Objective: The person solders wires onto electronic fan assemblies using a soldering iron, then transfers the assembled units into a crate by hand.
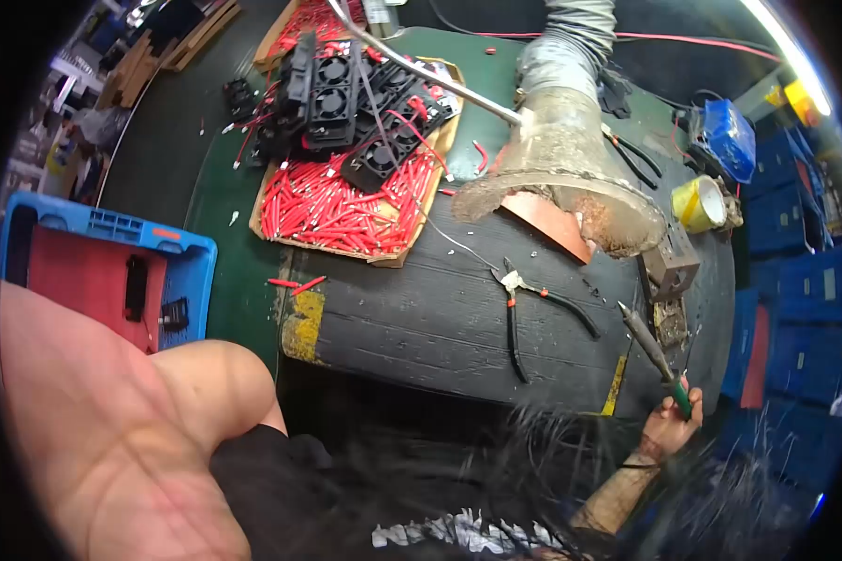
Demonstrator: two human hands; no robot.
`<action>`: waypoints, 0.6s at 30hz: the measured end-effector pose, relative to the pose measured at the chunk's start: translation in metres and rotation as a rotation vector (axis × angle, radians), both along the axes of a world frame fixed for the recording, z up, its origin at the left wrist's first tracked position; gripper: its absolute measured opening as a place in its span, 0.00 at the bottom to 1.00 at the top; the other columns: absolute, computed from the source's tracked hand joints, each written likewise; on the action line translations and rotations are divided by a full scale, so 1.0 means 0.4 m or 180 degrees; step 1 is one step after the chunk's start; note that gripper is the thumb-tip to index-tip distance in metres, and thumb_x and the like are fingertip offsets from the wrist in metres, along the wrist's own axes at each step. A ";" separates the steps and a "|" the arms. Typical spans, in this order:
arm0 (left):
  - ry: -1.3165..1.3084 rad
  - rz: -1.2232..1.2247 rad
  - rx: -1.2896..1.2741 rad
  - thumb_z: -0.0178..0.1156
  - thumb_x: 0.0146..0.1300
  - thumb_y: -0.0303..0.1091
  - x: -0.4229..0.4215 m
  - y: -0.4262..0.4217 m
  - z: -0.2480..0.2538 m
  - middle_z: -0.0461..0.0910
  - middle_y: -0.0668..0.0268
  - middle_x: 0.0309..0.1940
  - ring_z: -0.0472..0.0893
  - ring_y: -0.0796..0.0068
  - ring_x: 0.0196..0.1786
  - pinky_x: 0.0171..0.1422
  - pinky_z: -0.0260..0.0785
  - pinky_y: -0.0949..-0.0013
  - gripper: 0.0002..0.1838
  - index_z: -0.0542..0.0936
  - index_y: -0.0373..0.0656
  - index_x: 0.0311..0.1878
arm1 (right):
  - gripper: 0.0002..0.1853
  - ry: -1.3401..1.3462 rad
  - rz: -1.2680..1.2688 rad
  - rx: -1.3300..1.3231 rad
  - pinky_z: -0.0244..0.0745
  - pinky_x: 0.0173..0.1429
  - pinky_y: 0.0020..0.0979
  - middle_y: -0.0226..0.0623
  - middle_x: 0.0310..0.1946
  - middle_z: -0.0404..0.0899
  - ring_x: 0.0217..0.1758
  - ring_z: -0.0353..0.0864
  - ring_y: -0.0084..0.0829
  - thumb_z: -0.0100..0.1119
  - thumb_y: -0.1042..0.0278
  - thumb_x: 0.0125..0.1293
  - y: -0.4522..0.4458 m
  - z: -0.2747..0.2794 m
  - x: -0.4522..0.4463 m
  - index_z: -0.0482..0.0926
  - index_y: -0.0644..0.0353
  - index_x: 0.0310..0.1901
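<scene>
My right hand (669, 425) is wrapped round the green handle of a soldering iron (647, 344) at the right front edge of the bench. The iron's tip points up and left, towards the extraction hood. Very close to the camera, my left hand (112, 430) fills the lower left with its palm side. Its fingers fall outside the view or are hidden, so whether it holds anything does not show. Between the hands, cutting pliers (511, 280) with black and orange handles lie spread on the dark bench mat.
A fume hood (561, 150) hangs over a copper-coloured sheet (547, 227). A cardboard tray (393, 260) holds red wire pieces and black fans (332, 89). A blue crate (201, 252) stands left. Right lie a metal block (672, 264), yellow roll (697, 206) and more pliers (631, 157).
</scene>
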State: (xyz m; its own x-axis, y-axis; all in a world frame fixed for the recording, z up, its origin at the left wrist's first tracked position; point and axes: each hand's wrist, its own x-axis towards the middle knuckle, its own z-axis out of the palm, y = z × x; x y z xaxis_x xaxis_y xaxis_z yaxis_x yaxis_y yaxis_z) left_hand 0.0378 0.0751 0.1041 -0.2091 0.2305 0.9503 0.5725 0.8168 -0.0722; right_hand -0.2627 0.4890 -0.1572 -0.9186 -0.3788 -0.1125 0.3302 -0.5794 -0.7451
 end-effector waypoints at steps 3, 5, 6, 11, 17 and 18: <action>-0.0004 0.0203 0.0100 0.55 0.68 0.26 0.039 0.008 -0.006 0.81 0.52 0.50 0.80 0.68 0.47 0.50 0.73 0.68 0.16 0.75 0.33 0.57 | 0.10 -0.0049 0.0268 -0.0014 0.79 0.27 0.24 0.53 0.53 0.80 0.30 0.84 0.40 0.48 0.60 0.75 0.036 0.015 -0.003 0.69 0.57 0.42; -0.0003 0.0326 0.0122 0.55 0.68 0.26 0.063 0.007 -0.007 0.81 0.52 0.50 0.80 0.68 0.47 0.50 0.73 0.68 0.16 0.75 0.33 0.58 | 0.10 -0.0214 0.0422 -0.0162 0.79 0.27 0.25 0.53 0.53 0.80 0.31 0.85 0.40 0.48 0.60 0.74 0.040 0.013 -0.015 0.69 0.58 0.42; 0.0001 0.0413 0.0139 0.54 0.68 0.26 0.079 0.006 -0.004 0.81 0.52 0.50 0.80 0.69 0.47 0.51 0.73 0.68 0.17 0.75 0.33 0.58 | 0.10 -0.0218 0.0377 -0.0095 0.80 0.27 0.25 0.53 0.52 0.81 0.31 0.85 0.40 0.49 0.60 0.74 0.040 0.016 -0.015 0.69 0.58 0.42; 0.0011 0.1217 0.0300 0.54 0.68 0.25 0.189 0.014 0.014 0.81 0.52 0.51 0.80 0.69 0.47 0.51 0.72 0.69 0.18 0.75 0.33 0.60 | 0.10 -0.0387 0.0681 -0.0038 0.78 0.26 0.24 0.54 0.54 0.79 0.29 0.84 0.35 0.49 0.60 0.73 0.120 -0.014 -0.058 0.69 0.58 0.42; -0.0033 0.3958 0.1515 0.54 0.69 0.25 0.377 -0.008 -0.079 0.81 0.53 0.52 0.80 0.71 0.47 0.52 0.71 0.69 0.19 0.74 0.33 0.62 | 0.10 -0.0191 0.0553 -0.0112 0.76 0.24 0.23 0.57 0.55 0.78 0.25 0.81 0.32 0.49 0.61 0.74 0.030 -0.015 -0.033 0.68 0.58 0.41; -0.0056 0.4379 0.1894 0.52 0.69 0.24 0.420 -0.011 -0.113 0.81 0.53 0.52 0.79 0.71 0.47 0.53 0.71 0.70 0.19 0.73 0.34 0.63 | 0.10 -0.0193 0.0840 -0.0197 0.77 0.25 0.23 0.57 0.54 0.79 0.26 0.82 0.33 0.48 0.61 0.74 0.042 -0.022 -0.042 0.68 0.58 0.42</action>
State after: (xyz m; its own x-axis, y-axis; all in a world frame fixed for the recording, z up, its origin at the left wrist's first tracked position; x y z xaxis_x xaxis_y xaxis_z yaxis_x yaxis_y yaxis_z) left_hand 0.2057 0.0708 0.0590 0.0527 -0.5596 0.8271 -0.6499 0.6096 0.4539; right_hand -0.2796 0.5057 -0.1661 -0.7795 -0.6120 -0.1334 0.5186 -0.5113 -0.6853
